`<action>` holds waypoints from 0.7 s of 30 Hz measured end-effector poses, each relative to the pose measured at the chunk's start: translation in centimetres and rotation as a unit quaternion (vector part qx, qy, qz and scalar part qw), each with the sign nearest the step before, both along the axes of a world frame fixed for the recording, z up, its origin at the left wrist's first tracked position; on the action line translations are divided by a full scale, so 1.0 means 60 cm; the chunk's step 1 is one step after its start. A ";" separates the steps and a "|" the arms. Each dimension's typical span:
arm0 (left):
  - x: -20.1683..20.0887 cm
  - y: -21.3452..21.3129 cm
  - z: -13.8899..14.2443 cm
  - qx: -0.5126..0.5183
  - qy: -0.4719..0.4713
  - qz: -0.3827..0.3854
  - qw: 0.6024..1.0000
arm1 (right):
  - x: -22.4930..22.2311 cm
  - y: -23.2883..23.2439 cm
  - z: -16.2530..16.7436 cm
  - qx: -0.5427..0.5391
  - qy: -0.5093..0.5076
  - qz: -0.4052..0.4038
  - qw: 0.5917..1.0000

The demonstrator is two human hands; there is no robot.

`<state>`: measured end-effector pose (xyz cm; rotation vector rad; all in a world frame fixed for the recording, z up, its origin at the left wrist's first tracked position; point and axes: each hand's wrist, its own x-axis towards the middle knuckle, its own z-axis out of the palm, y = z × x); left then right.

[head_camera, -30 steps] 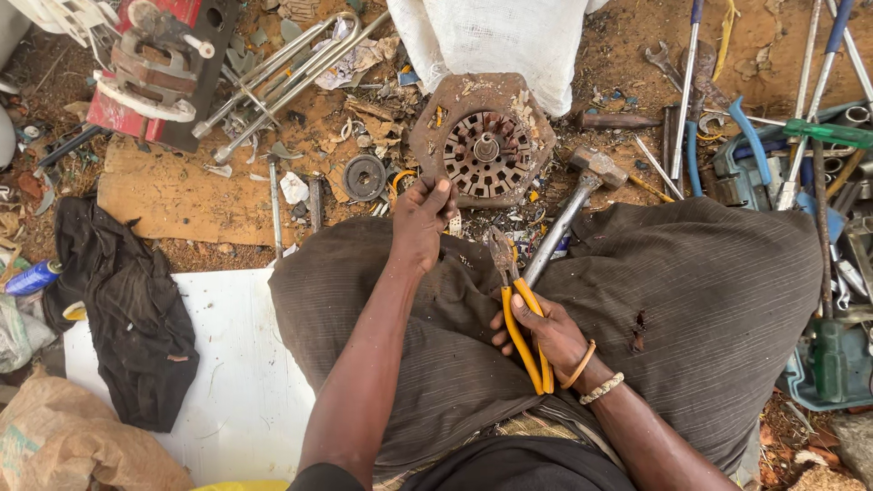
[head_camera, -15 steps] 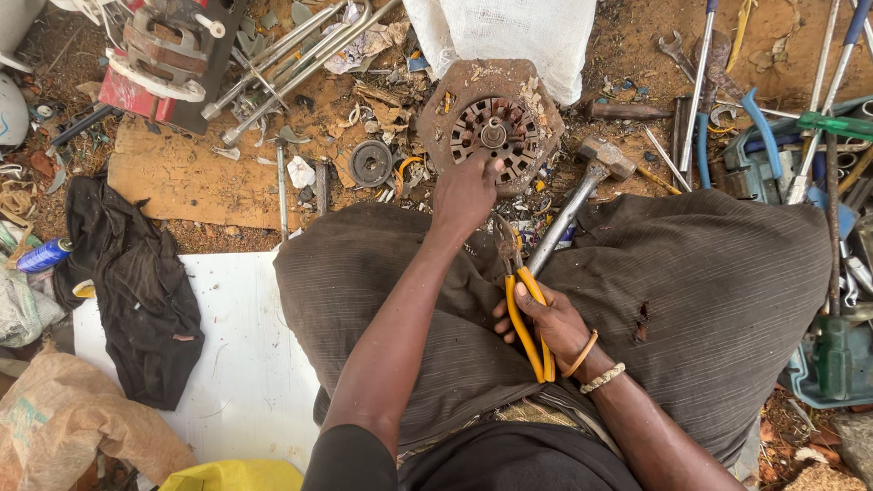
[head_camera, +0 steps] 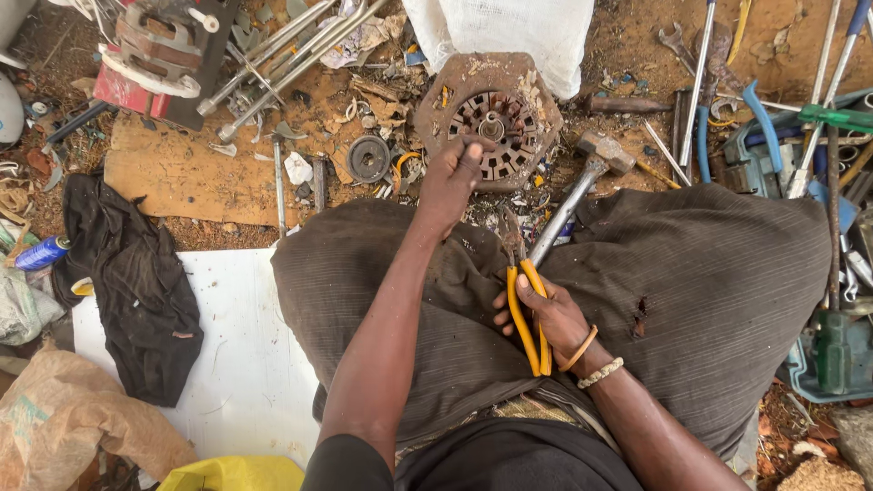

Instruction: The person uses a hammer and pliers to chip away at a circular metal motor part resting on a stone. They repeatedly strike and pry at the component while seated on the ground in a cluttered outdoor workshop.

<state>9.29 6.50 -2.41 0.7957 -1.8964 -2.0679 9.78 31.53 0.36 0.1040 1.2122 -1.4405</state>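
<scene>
A rusty round motor part point(head_camera: 491, 116) with slotted core lies on the ground ahead of my knees. My left hand point(head_camera: 450, 177) reaches forward and its fingers rest on the near edge of that part. My right hand point(head_camera: 546, 314) lies on my lap, shut on yellow-handled pliers point(head_camera: 525, 305) whose jaws point away from me. A hammer point(head_camera: 577, 186) with a metal handle leans against my right knee, its head near the motor part.
A white sack point(head_camera: 509, 32) stands behind the part. Metal rods point(head_camera: 282, 55), a red motor frame point(head_camera: 155, 50), a small black ring point(head_camera: 368, 156) and a cardboard sheet point(head_camera: 182, 173) lie left. Screwdrivers and wrenches point(head_camera: 773, 118) crowd the right. A black cloth point(head_camera: 136, 273) lies on a white board point(head_camera: 232, 364).
My left hand has reached further forward from my knee onto the edge of the rusty motor part. My right hand with the pliers has stayed on my lap.
</scene>
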 end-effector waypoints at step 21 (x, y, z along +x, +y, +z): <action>-0.028 0.033 0.016 -0.328 -0.096 0.082 0.936 | -0.002 -0.002 0.004 0.020 -0.010 0.008 1.000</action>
